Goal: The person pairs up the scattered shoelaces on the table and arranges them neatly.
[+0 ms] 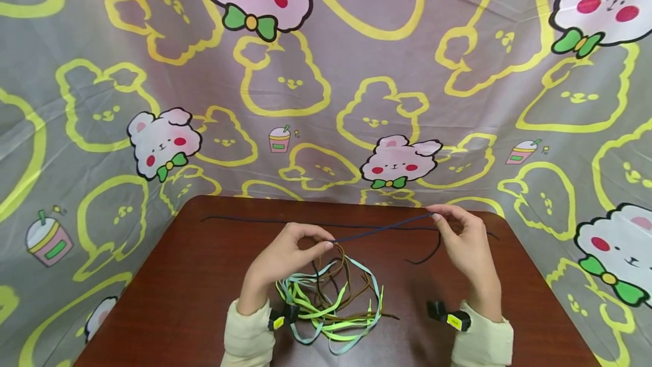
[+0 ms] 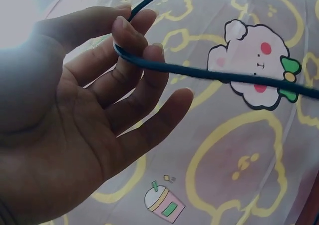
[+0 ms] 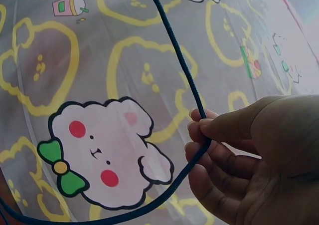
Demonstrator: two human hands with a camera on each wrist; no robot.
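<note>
A thin, round dark blue shoelace (image 1: 384,227) runs between the two hands, slanting up to the right over the table. My left hand (image 1: 287,256) pinches it between thumb and fingertips; in the left wrist view the lace (image 2: 219,74) bends round a finger and a second stretch leaves upward. Higher and further right, my right hand (image 1: 471,248) pinches the lace between thumb and forefinger, and its loose end (image 1: 434,252) curves down below. In the right wrist view the lace (image 3: 179,60) bends at the pinching fingertips. Another dark cord (image 1: 295,222) lies along the table's back.
A tangled pile of shoelaces, with neon yellow-green (image 1: 338,299), light blue (image 1: 377,287) and brown ones (image 1: 351,299), lies on the brown table (image 1: 173,287) below and between the hands. A printed cloth (image 1: 326,89) surrounds the table's back and sides.
</note>
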